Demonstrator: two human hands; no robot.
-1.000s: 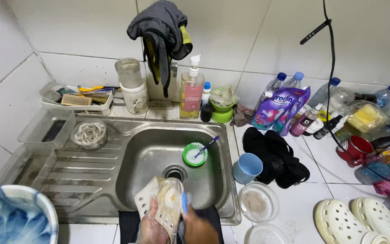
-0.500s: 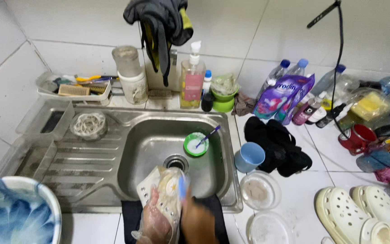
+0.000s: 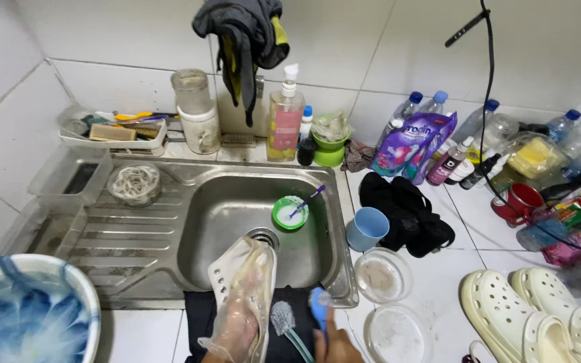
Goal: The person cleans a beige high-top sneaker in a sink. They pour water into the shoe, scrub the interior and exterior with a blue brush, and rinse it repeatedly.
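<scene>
Brush has dropped off the white shoe, bristles now beside it. Left hand, gloved, grips the shoe angled over the sink edge so it drains; right hand holds the blue handle

Left hand seen at bottom centre of frame, covered by a clear glove, fingers pointing up. Right hand seen just right of it, closed in a grip.

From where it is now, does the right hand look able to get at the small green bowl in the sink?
Probably yes: the right hand holds a blue-handled brush, but nothing blocks the path to the green bowl.
</scene>
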